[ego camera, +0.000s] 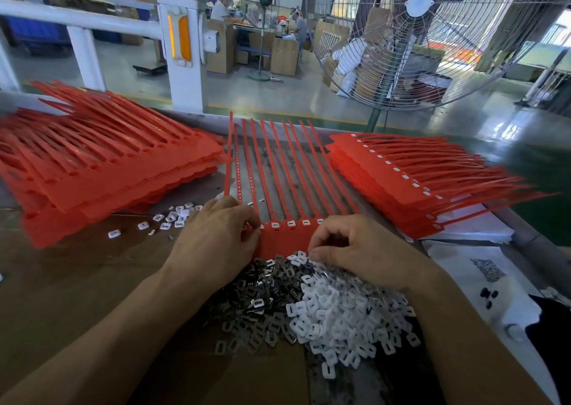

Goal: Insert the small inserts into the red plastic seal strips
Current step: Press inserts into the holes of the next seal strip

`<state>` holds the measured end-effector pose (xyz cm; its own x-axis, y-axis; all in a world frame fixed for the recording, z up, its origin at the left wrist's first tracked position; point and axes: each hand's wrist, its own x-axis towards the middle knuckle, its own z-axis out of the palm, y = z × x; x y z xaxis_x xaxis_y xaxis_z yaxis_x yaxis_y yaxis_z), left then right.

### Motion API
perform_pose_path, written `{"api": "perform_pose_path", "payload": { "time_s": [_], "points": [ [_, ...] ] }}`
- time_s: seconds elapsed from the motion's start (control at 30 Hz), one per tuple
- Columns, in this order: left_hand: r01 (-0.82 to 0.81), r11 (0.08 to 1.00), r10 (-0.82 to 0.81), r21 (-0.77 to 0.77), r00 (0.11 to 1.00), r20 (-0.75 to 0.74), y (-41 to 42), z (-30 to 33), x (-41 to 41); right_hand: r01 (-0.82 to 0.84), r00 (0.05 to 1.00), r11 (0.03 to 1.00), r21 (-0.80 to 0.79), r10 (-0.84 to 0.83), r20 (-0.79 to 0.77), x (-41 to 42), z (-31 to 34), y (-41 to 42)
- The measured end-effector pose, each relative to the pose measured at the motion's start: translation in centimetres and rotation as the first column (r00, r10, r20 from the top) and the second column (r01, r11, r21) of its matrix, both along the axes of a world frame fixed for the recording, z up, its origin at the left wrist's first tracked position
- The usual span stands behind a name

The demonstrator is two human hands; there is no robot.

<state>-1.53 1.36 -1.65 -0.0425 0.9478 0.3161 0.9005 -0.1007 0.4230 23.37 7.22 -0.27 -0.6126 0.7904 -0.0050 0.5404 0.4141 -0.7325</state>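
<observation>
**Empty sockets under the left hand, insert heap under the right**

Red comb of seal strips (279,240) flat on the tabletop (61,281), between the two hands. Long tails running straight away from the body, heads lined up crosswise along the near edge. White inserts already seated in the heads from the middle rightward; leftmost heads hidden under the left hand (216,237).

Left fingers curled at the comb's left end, tips pinching or pressing there; an insert between them not discernible. Right hand (355,250) just beside the comb's near-right corner, fingers bent narrow over the heap of white and metal inserts (324,305), seemingly picking one; a held piece not confirmed.

Probably next: carry an insert leftward and slightly away from the heap to a head. Right hand nearer the supply, left nearer the unfilled end.

Unfilled stack (102,172) to the left, filled stack (401,188) to the right.
</observation>
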Motion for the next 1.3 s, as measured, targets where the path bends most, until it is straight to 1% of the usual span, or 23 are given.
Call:
{"api": "perform_pose_path", "payload": {
  "time_s": [0.07, 0.17, 0.27, 0.4, 0.7, 0.8, 0.9, 1.0, 1.07, 1.17, 1.3],
  "points": [
    [-0.001, 1.0, 0.001, 0.002, 1.0, -0.003, 0.0, 0.0, 0.0, 0.017, 1.0, 1.0, -0.006, -0.017, -0.019, 0.2, 0.0, 0.1],
    [-0.002, 1.0, 0.002, 0.005, 1.0, -0.004, 0.0, 0.0, 0.0, 0.078, 0.995, 0.997, 0.029, -0.076, -0.063, 0.3, -0.2, 0.4],
    [-0.001, 1.0, 0.001, 0.007, 1.0, -0.003, 0.0, 0.0, 0.0, 0.14, 0.978, 0.989, 0.04, -0.132, -0.163, 0.2, -0.2, 0.5],
    [0.0, 1.0, 0.0, 0.006, 1.0, 0.0, 0.0, 0.0, 0.0, 0.176, 0.945, 0.984, -0.017, -0.174, -0.279, 0.2, 0.0, 0.5],
    [0.004, 1.0, -0.004, -0.004, 1.0, -0.004, 0.1, -0.1, -0.1, 0.25, 0.92, 0.967, -0.039, -0.25, -0.301, 0.2, -0.1, 0.4],
    [0.003, 1.0, -0.003, -0.005, 1.0, -0.003, 0.1, -0.1, -0.1, 0.299, 0.904, 0.954, -0.032, -0.294, -0.31, 0.1, -0.2, 0.5],
    [0.003, 1.0, -0.003, -0.003, 1.0, 0.0, 0.1, -0.1, -0.1, 0.413, 0.843, 0.91, -0.024, -0.392, -0.368, 0.2, -0.3, 0.8],
    [0.002, 1.0, -0.002, -0.002, 1.0, -0.003, 0.1, -0.1, -0.1, 0.558, 0.736, 0.829, -0.048, -0.52, -0.434, 1.1, -0.5, 1.5],
    [0.002, 1.0, -0.002, -0.003, 1.0, -0.004, 0.1, -0.2, -0.1, 0.632, 0.693, 0.775, -0.018, -0.575, -0.435, 1.9, -0.6, 1.9],
    [0.001, 1.0, -0.001, -0.002, 1.0, 0.002, 0.1, -0.2, -0.1, 0.696, 0.669, 0.717, 0.04, -0.628, -0.398, 2.9, -1.0, 2.4],
    [0.002, 1.0, -0.002, 0.005, 1.0, 0.01, 0.1, -0.2, -0.1, 0.721, 0.688, 0.676, 0.149, -0.675, -0.267, 3.3, -1.3, 2.9]
  ]
}}
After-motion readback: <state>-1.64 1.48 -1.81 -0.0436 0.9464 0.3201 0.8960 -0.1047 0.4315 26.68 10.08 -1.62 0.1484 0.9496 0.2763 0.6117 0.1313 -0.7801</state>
